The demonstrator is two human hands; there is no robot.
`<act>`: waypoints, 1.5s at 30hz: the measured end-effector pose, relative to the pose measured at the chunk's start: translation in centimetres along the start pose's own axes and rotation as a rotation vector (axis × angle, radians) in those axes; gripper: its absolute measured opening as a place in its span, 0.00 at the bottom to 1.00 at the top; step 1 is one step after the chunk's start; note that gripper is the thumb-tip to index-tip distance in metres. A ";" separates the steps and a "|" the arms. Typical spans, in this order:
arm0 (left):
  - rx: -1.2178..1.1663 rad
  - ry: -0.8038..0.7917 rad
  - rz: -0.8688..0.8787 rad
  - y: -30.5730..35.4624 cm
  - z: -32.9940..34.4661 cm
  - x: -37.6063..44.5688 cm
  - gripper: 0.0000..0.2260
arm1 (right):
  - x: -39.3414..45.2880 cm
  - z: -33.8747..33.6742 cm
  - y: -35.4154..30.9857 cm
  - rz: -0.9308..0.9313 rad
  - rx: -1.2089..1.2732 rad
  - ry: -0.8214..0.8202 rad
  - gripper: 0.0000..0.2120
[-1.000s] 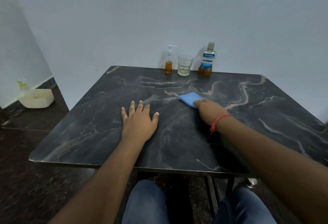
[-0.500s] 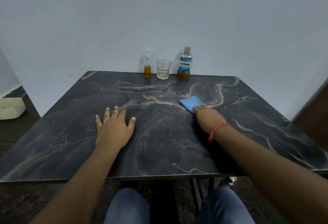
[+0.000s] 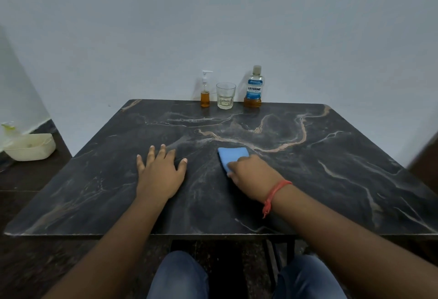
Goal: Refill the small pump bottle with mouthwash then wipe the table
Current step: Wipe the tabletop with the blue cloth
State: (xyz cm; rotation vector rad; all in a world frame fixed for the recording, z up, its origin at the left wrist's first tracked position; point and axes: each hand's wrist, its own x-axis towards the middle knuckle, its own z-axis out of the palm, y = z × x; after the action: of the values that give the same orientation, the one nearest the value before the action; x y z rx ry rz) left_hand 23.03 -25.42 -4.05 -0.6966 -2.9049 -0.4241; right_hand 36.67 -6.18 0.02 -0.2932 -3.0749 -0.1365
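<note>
Two hands work a dark marble table (image 3: 331, 151): the right hand (image 3: 252, 176) presses down on a folded blue cloth (image 3: 231, 155) mid-table, the left hand (image 3: 161, 172) lies flat, fingers spread. Against the pale wall stand the small pump bottle (image 3: 205, 92), a glass (image 3: 225, 96) and the mouthwash bottle (image 3: 253, 89).

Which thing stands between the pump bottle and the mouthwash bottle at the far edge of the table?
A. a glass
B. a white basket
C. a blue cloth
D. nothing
A: the glass stands between the pump bottle and the mouthwash bottle, while the cloth lies under the right hand.
</note>
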 end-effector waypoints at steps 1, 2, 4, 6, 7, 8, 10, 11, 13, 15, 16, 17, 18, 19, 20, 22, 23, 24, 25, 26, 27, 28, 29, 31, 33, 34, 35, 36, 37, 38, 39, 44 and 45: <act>-0.002 0.002 0.001 0.1 0.0 -0.1 0.29 | -0.1 -0.5 -0.2 -0.040 -0.016 0.002 0.16; -0.002 0.002 0.000 0.1 0.0 -0.1 0.29 | -0.1 -0.9 0.0 -0.053 -0.001 0.007 0.18; -0.003 0.000 0.000 0.1 -0.1 -0.1 0.29 | 0.4 -0.9 1.2 -0.013 0.046 0.035 0.24; -0.002 -0.004 0.001 0.1 0.0 0.0 0.29 | 0.6 -0.1 1.7 0.029 0.063 -0.014 0.33; 0.003 -0.008 0.002 0.1 0.0 0.1 0.29 | 0.8 0.7 1.5 0.026 0.087 -0.077 0.35; 0.009 -0.011 0.005 0.1 0.0 0.1 0.29 | 0.8 1.4 1.2 0.017 0.120 -0.126 0.36; 0.022 -0.013 0.013 0.0 0.0 0.2 0.29 | 1.2 2.7 0.6 0.015 0.171 -0.146 0.35; 0.025 -0.017 0.018 0.0 0.0 0.3 0.29 | 1.5 3.0 0.4 0.015 0.183 -0.132 0.35; 0.022 -0.036 0.030 0.0 0.0 0.6 0.29 | 2.4 3.2 0.0 0.011 0.171 -0.108 0.34; 0.012 -0.068 0.036 -0.1 0.0 1.0 0.30 | 3.8 3.3 -0.6 0.006 0.163 -0.111 0.34; 0.014 -0.082 0.041 -0.1 0.1 1.2 0.30 | 4.5 3.3 -1.1 0.003 0.159 -0.111 0.34; 0.025 -0.090 0.049 -0.2 0.1 1.5 0.31 | 5.5 3.3 -1.5 0.001 0.158 -0.107 0.34; 0.040 -0.092 0.058 -0.4 0.1 1.8 0.31 | 6.5 3.3 -2.0 -0.001 0.157 -0.103 0.34; 0.054 -0.091 0.064 -0.7 0.0 2.3 0.31 | 7.6 3.3 -2.5 -0.005 0.157 -0.098 0.34; 0.065 -0.093 0.063 -1.1 0.0 2.9 0.31 | 8.6 3.3 -3.0 -0.006 0.159 -0.093 0.34; 0.083 -0.103 0.048 -2.2 -0.1 4.1 0.31 | 10.8 3.4 -3.8 0.001 0.166 -0.092 0.34; 0.089 -0.109 0.035 -2.8 -0.1 4.8 0.31 | 12.0 3.5 -4.2 0.007 0.170 -0.100 0.34; 0.090 -0.116 0.023 -3.5 -0.1 5.5 0.32 | 13.3 3.6 -4.6 0.013 0.175 -0.108 0.34; 0.090 -0.125 0.014 -4.1 -0.2 6.3 0.32 | 14.5 3.6 -4.9 0.020 0.178 -0.113 0.34; 0.086 -0.135 0.011 -4.6 -0.2 7.0 0.32 | 15.7 3.7 -5.1 0.028 0.178 -0.114 0.34; 0.079 -0.148 0.010 -5.2 -0.2 7.8 0.32 | 17.2 3.8 -5.4 0.032 0.174 -0.115 0.34; 0.070 -0.163 0.012 -5.6 -0.1 8.5 0.32 | 18.7 3.9 -5.6 0.036 0.170 -0.121 0.34; 0.064 -0.176 0.016 -6.0 0.0 9.2 0.32 | 20.2 4.0 -5.8 0.040 0.172 -0.127 0.34; 0.064 -0.174 0.029 -6.3 0.3 9.7 0.32 | 23.4 4.3 -6.1 0.050 0.166 -0.122 0.34; 0.048 -0.150 0.038 -6.5 0.7 9.9 0.32 | 26.8 4.8 -6.3 0.047 0.136 -0.110 0.33; 0.038 -0.141 0.043 -6.6 0.8 10.0 0.32 | 28.3 4.9 -6.4 0.049 0.132 -0.108 0.33; 0.032 -0.137 0.048 -6.6 0.9 10.0 0.32 | 29.8 5.1 -6.5 0.060 0.144 -0.106 0.33; 0.029 -0.134 0.052 -6.6 0.9 9.9 0.32 | 31.0 5.0 -6.4 0.074 0.163 -0.101 0.33; 0.026 -0.134 0.053 -6.6 0.9 9.9 0.32 | 32.4 5.1 -6.5 0.083 0.172 -0.097 0.34; 0.026 -0.134 0.054 -6.6 0.8 9.9 0.32 | 33.6 5.0 -6.5 0.091 0.174 -0.094 0.34; 0.027 -0.134 0.054 -6.6 0.9 10.0 0.32 | 34.8 5.1 -6.5 0.096 0.173 -0.091 0.34; 0.029 -0.136 0.057 -6.7 1.0 10.0 0.32 | 39.1 5.5 -6.2 0.118 0.179 -0.082 0.36; 0.030 -0.137 0.056 -6.7 1.0 10.0 0.32 | 39.7 5.6 -6.1 0.121 0.179 -0.077 0.36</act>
State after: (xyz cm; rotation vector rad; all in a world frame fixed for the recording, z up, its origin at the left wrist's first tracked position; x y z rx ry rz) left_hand 11.01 -26.59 -4.77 -0.8319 -3.0029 -0.3384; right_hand -3.71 -4.24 -3.77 -0.4838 -3.1044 0.1581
